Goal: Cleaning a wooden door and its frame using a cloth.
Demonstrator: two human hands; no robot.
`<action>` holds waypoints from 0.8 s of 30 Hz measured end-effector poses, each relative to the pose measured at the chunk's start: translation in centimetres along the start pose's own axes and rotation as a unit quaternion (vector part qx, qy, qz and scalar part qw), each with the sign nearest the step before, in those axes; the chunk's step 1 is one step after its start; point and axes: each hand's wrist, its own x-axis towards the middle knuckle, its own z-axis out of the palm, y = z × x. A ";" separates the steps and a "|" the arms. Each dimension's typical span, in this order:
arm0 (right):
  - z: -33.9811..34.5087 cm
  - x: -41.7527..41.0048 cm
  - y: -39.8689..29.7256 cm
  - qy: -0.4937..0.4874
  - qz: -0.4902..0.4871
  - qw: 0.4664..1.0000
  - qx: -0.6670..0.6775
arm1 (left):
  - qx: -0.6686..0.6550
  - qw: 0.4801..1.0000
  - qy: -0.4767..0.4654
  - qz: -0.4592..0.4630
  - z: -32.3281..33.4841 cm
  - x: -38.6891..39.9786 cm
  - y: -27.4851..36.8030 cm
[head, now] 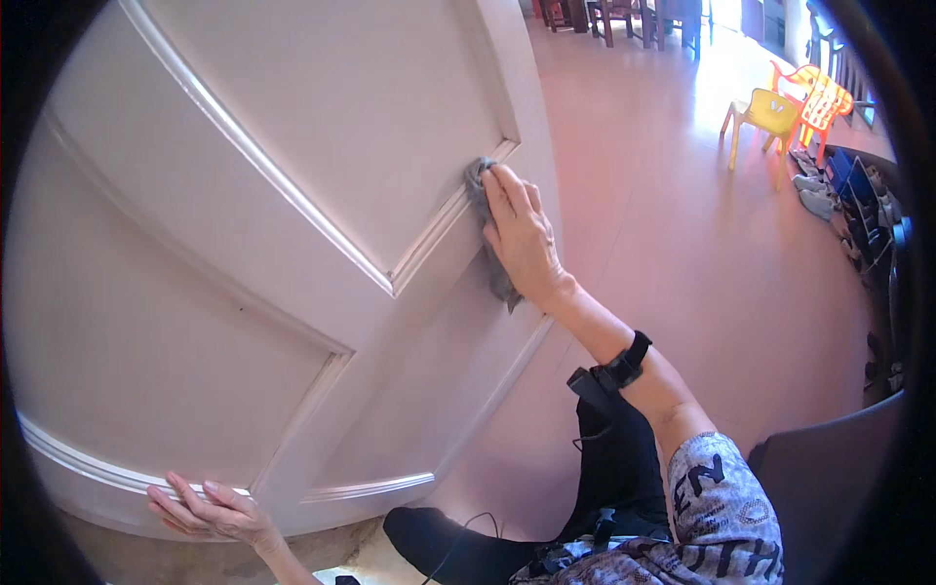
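A white panelled door (409, 322) with raised moulding fills the left half of the view. My right hand (523, 234) presses a grey cloth (479, 183) against the moulding near the door's edge. Part of the cloth hangs below my palm. At the lower left, my left hand (212, 508) rests with spread fingers on the lower moulding of the door and holds nothing. A black strap with a small device (621, 365) is around my right forearm.
Pinkish floor (621, 190) stretches to the right of the door. A yellow child's chair (768, 117) and an orange plastic chair (826, 99) stand farther off. Shoes (812, 194) line a rack (870, 212) at the right. Wooden chairs (621, 18) stand at the back.
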 end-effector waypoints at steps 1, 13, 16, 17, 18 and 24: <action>0.2 0.5 1.0 0.002 0.001 1.000 -0.002 | 0.002 1.000 -0.003 0.004 0.1 0.0 -0.1; 0.0 3.0 3.0 0.048 0.084 0.995 0.017 | 0.006 1.000 0.006 0.008 0.3 0.3 0.1; 0.5 1.2 1.1 0.044 0.049 0.998 0.020 | 0.006 1.000 0.008 0.003 0.3 0.3 0.2; 0.6 0.3 0.0 0.045 0.048 0.998 0.020 | 0.006 1.000 0.011 0.001 0.3 0.3 0.2; 0.4 -0.7 -1.3 0.022 0.020 0.998 0.057 | 0.005 1.000 0.010 0.000 0.2 0.3 0.1; -1.0 1.2 1.8 0.006 -0.012 0.999 0.051 | 0.017 1.000 -0.003 0.006 0.1 0.3 0.2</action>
